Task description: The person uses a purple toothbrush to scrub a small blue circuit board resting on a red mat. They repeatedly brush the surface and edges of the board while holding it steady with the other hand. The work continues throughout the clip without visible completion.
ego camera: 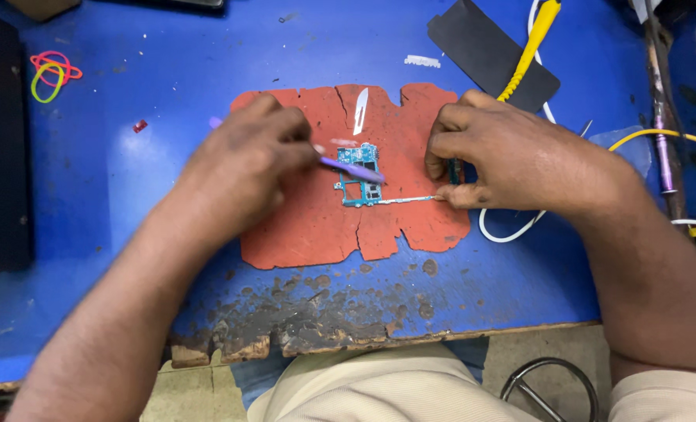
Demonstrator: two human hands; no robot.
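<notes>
- Left hand (250,152) pinching a purple brush (352,168), bristle end on the circuit board (360,184).
- Right hand (512,156) pinched on slim metal tweezers (406,201), tips touching the board's lower right edge.
- Teal board lying at the middle of the cracked red mat (301,227), mid-desk (168,94).
- Loose blade (361,109) near the mat's far edge.
- Rubber bands (51,74) toward the desk's far left corner.

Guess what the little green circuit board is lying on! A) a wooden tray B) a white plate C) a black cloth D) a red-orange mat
D, the circuit board lies on the cracked red-orange mat, between the left hand with its purple tool and the right hand.
</notes>
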